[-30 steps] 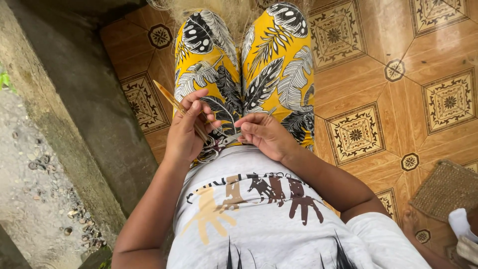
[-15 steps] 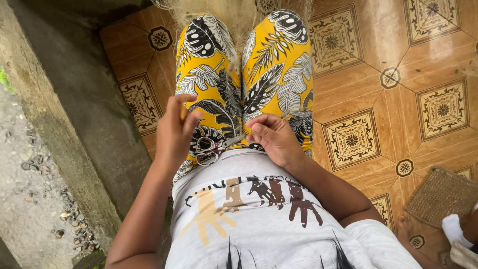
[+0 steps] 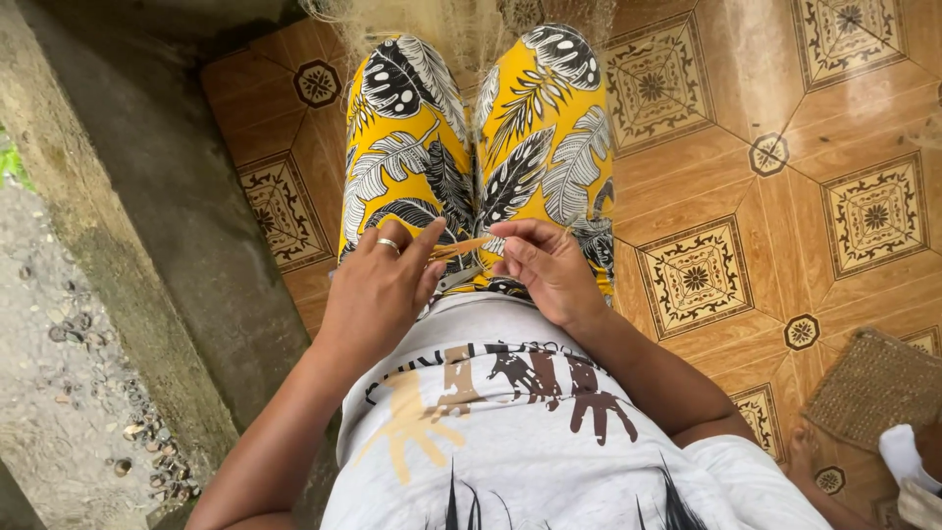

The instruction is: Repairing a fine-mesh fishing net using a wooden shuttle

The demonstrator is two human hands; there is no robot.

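Grip, left hand: the left hand [image 3: 378, 285] was curled, its thumb and fingers pressed together on the near end of a thin orange stick [image 3: 459, 246]; a ring [image 3: 389, 244] sat on one finger.
Grip, right hand: the right hand [image 3: 545, 270] pinched something fine between thumb and forefinger at the far end of the stick; what it pinched was too small to tell.
Stick: it lay almost level between the two hands, just above the lap, touching the left fingertips.
Metal piece: a small grey metal thing [image 3: 453, 282] showed just under the stick, between the hands; its kind I could not tell.
Trousers: yellow trousers [image 3: 549, 147] with black and white leaves were directly below the stick, both knees pointing away from the person.
Net: a pale, very fine net [image 3: 461, 34] hung beyond the knees, far from the stick.
Shirt: a white shirt [image 3: 491, 432] with hand prints was on the near side of the stick.
Floor: brown patterned tiles [image 3: 785, 196] spread to the right of the stick.
Ledge: a grey concrete ledge [image 3: 147, 216] ran to the left of the stick.
Mat: a woven mat [image 3: 873, 383] lay well to the right of the stick.
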